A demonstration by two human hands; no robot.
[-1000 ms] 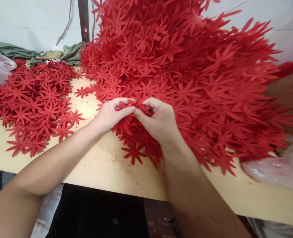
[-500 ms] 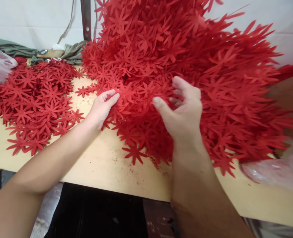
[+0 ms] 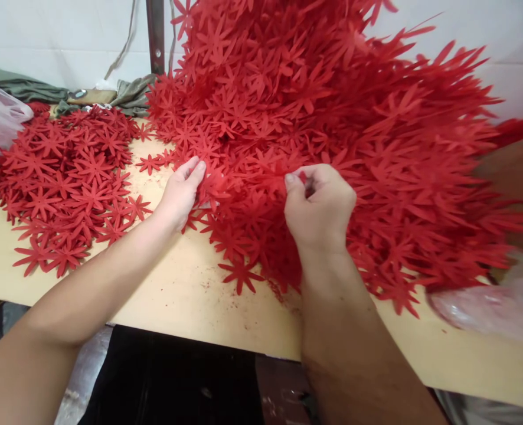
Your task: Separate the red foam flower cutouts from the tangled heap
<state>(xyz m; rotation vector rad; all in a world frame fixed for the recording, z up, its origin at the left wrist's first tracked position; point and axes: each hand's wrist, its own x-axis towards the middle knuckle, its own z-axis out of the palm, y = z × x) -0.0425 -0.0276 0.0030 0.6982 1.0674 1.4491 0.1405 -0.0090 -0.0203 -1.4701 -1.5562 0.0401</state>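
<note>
A large heap of red flower-shaped pieces (image 3: 261, 88) rises over the middle and right of the pale tabletop (image 3: 186, 301). At the heap's lower left edge, my left hand (image 3: 184, 189) has its thumb and fingers closed on a red piece whose petals show beyond the fingertips. My right hand (image 3: 319, 203) is in front of the heap, thumb and index finger pinched together on a thin red piece that blends into the red behind. A smaller pile of flat red flower pieces (image 3: 66, 177) lies to the left.
A pale plastic bag (image 3: 0, 118) stands at the left edge, with grey-green cloth (image 3: 18, 85) along the wall. Clear plastic (image 3: 478, 304) lies at the right. A dark metal post (image 3: 156, 38) rises behind, and single red flowers lie between the piles.
My right hand has closed from spread fingers into a pinch and sits slightly lower. My left hand has shifted a little to the left.
</note>
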